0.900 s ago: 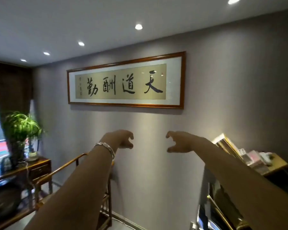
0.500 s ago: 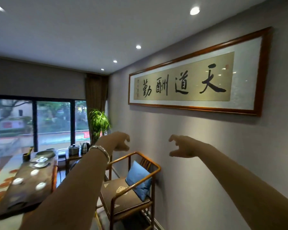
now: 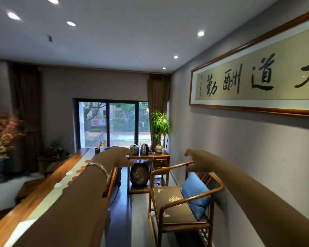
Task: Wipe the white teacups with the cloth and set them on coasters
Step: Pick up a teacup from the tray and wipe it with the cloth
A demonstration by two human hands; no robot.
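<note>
A: cups (image 3: 69, 173) sit on the bench (image 3: 43, 189) at left, small white blobs, one more nearer (image 3: 58, 184). Orange coasters (image 3: 79, 170) right beside them

B: handling?

A: my guess: thin porcelain, light, slick, chips easily. Pinch the rim and support the base, let the cloth do the gripping

B: hands?

A: left hand (image 3: 118, 156) and right hand (image 3: 197, 162) out front, apart, fingers loosely curled, holding nothing

B: cloth?

A: can't find it. Left arm covers the near bench, cups blurred, count unclear
</note>
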